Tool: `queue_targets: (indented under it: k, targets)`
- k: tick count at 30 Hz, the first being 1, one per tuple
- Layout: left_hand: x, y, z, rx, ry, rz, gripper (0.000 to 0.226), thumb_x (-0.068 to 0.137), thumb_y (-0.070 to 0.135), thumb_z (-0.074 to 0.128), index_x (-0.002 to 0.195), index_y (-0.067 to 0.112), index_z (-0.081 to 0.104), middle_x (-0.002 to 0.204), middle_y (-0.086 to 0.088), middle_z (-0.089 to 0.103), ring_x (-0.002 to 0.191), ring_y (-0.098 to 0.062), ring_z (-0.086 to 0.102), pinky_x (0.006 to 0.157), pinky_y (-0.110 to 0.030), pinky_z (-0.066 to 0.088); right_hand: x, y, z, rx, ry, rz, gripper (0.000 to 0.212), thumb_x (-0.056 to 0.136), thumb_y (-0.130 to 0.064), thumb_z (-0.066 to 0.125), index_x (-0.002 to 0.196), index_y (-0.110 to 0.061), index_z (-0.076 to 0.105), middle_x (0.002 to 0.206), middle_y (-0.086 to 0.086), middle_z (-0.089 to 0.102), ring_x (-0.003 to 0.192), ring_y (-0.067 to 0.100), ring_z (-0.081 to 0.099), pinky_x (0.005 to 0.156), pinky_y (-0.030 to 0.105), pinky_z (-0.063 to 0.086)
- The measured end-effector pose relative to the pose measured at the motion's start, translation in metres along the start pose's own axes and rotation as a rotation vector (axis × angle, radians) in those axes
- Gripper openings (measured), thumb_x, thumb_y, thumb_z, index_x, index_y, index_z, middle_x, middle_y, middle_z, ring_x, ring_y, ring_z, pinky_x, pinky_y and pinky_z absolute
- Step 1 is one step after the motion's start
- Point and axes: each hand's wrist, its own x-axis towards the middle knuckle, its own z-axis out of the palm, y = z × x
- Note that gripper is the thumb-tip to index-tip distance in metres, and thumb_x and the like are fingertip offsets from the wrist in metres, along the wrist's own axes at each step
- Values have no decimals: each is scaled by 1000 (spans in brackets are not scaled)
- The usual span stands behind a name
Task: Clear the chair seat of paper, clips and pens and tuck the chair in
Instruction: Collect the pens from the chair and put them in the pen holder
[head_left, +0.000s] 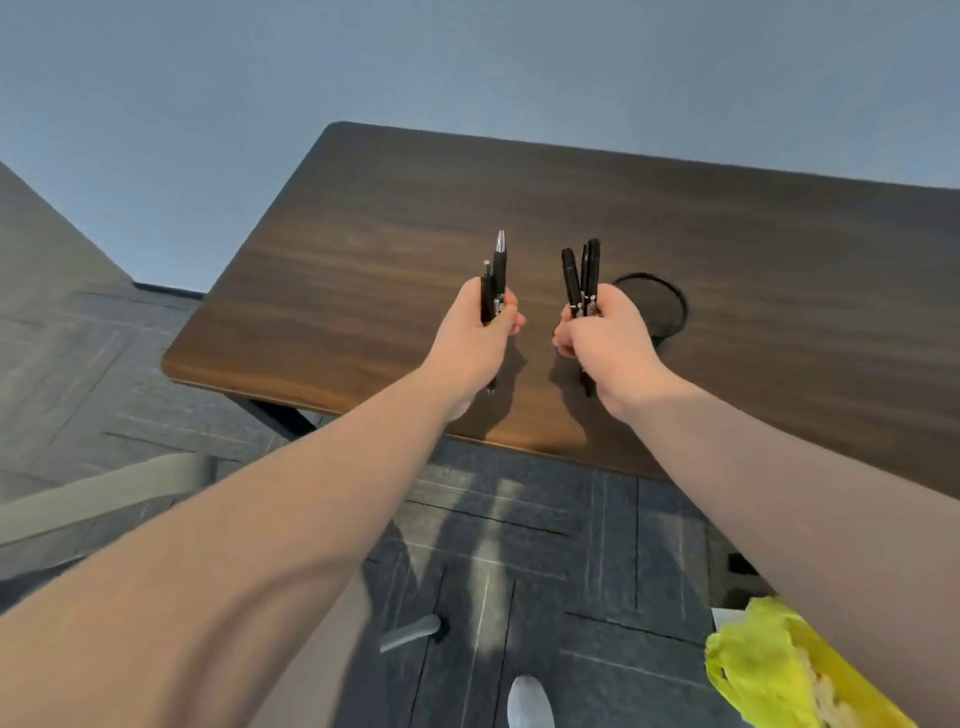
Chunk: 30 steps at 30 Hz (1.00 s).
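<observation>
Left hand (480, 332) clamped on two pens (494, 280), right hand (597, 332) on three pens (582, 280), all upright, tips far-pointing, just above desk (363, 234); pen cup (655, 309) immediately right, nearer right hand.

Both arms reach out over the dark wood bench (675, 218). The left hand (475, 332) grips two black pens (496, 280) upright, one with a silver tip. The right hand (602, 332) grips a bundle of black pens (582, 278), also upright. A round black grommet (667, 306) sits in the bench just behind the right hand. Below lie grey carpet (545, 545), a chair arm (104, 493) at left, and something yellow-green (769, 660) at lower right.
</observation>
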Motion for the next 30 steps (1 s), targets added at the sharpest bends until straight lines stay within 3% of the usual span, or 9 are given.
queue_targets:
  k: [11,15,18,24,30]
  targets:
    - [56,55,85,-85,-57,50,13,96,16,46,90,27,50,88,3,63,91,-16,60,87,-30,47,57,-8,-79,142,149,-13,29,82,5,51,79,-24,49,83,1,52,84,19,53,91,43,53]
    - [68,64,103,-99,-78,55,9,96,15,48,93,24,51,94,1,62,95,-14,60,90,-30,46,72,-6,-92,144,186,-42,29,82,5,53,82,-23,46,83,1,52,83,18,55,81,33,51]
    - [75,65,118,-115,-78,35,8,95,18,51,102,20,52,96,3,61,103,-18,60,90,-30,46,80,-1,-97,116,205,-33,25,86,0,56,97,-20,46,85,-1,51,79,14,52,69,23,45]
    - [87,66,131,-144,-78,12,5,94,19,52,98,22,53,96,0,62,96,-17,61,91,-37,50,90,4,-96,147,185,-59,23,89,-5,57,99,-20,44,83,-2,52,80,15,53,73,28,48]
    - [92,54,135,-62,-78,-8,7,94,18,52,100,21,53,99,-1,62,100,-19,60,92,-36,50,94,15,-91,73,188,-149,18,89,-7,58,95,-17,43,76,-3,47,70,11,46,62,21,40]
